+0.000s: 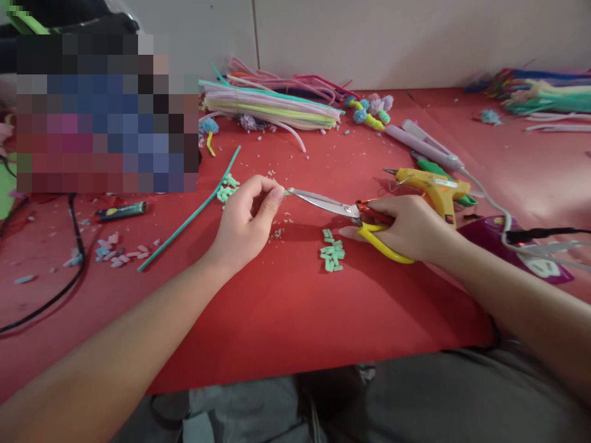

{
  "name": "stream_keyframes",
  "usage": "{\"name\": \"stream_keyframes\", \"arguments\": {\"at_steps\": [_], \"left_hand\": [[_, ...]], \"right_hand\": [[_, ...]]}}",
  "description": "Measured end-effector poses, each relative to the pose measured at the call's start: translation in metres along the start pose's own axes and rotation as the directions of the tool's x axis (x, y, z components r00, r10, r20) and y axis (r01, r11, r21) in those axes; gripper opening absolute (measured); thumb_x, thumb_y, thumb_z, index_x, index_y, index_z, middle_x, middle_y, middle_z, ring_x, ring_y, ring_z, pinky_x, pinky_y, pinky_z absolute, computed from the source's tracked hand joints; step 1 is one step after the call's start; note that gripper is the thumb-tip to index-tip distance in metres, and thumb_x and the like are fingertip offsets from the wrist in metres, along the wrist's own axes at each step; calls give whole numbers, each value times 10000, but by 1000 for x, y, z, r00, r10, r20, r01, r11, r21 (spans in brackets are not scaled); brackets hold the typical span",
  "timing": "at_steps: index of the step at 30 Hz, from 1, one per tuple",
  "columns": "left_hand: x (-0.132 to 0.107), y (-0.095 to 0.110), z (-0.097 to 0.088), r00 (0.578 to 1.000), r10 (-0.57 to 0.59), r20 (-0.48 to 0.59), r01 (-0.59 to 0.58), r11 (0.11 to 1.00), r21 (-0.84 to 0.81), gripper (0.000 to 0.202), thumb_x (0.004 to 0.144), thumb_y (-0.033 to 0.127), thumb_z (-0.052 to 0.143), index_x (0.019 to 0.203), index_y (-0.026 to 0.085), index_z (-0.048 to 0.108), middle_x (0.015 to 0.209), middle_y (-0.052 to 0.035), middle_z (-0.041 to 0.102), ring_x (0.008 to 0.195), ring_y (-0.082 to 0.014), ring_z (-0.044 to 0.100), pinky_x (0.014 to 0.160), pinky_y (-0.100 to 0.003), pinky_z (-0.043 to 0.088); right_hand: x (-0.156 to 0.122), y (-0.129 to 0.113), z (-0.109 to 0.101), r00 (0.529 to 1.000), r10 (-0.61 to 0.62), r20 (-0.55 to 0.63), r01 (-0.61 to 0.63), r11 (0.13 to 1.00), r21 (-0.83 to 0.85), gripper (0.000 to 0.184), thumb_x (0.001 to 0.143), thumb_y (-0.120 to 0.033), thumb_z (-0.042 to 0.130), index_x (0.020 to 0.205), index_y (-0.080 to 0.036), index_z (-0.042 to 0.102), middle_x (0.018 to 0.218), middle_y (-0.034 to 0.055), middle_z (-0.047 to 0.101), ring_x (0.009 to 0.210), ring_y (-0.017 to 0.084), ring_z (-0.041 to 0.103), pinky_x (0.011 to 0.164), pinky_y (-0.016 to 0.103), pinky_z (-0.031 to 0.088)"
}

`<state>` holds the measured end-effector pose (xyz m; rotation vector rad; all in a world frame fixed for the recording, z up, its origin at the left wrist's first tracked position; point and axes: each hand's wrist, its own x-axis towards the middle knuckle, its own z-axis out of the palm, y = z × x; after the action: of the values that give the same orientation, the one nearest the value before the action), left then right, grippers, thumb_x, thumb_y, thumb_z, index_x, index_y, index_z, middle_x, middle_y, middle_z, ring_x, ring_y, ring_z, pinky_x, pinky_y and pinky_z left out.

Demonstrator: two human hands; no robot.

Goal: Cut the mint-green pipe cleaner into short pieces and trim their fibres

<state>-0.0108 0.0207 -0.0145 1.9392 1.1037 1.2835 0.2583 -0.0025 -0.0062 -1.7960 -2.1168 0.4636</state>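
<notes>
Thumb and forefinger of my left hand [252,218] pinch a tiny pale green piece [287,191], probably cut pipe cleaner, most of it hidden by the fingertips. My right hand [410,227] grips scissors [325,204] with yellow and orange-red handles, their blade tips at that piece. Below the blades lies a small pile of short green pieces [332,253]. Another heap of green pieces [227,189] sits just behind my left hand, beside a long teal pipe cleaner [184,224]. Fine green clippings [277,234] are scattered between my hands.
Bundled pipe cleaners [272,104] lie at the back of the red table [295,320]. To the right are a yellow glue gun [436,187], a lilac hair straightener [422,146] and a purple device [503,243] with cables. A marker-like tube [120,211] and black cord [76,271] are left.
</notes>
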Motion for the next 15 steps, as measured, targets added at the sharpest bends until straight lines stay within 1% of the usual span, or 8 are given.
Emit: {"name": "stream_keyframes", "arguments": {"at_steps": [5,9,13,15], "left_hand": [[-1,0,0,1000,-14,1,14,1000,-4,188,985,292,570,819,204,556,676,12,500,627,-120,485,576,-263,416],[0,-1,-1,1000,-9,2,9,1000,1,179,989,284,562,828,205,563,673,14,502,615,-116,483,564,-261,411],[0,-1,0,1000,-12,-2,12,1000,11,181,987,295,567,828,208,565,674,10,511,633,-125,506,563,-260,418],[0,-1,0,1000,-12,-5,12,1000,10,194,985,315,574,822,210,562,677,6,516,645,-130,514,569,-263,424]], "right_hand": [[1,1,0,1000,12,17,-11,1000,-22,717,686,-837,648,587,-212,312,560,-42,293,583,109,252,559,314,240],[1,2,1,1000,15,-13,-15,1000,-2,722,675,-841,650,585,-211,310,555,-49,283,581,105,256,556,311,241],[0,1,0,999,44,-12,-44,999,31,711,668,-816,676,589,-208,314,568,-55,259,576,100,245,542,304,227],[0,1,0,999,36,0,-36,999,30,704,666,-802,689,590,-206,322,570,-56,257,576,99,246,539,301,225]]}}
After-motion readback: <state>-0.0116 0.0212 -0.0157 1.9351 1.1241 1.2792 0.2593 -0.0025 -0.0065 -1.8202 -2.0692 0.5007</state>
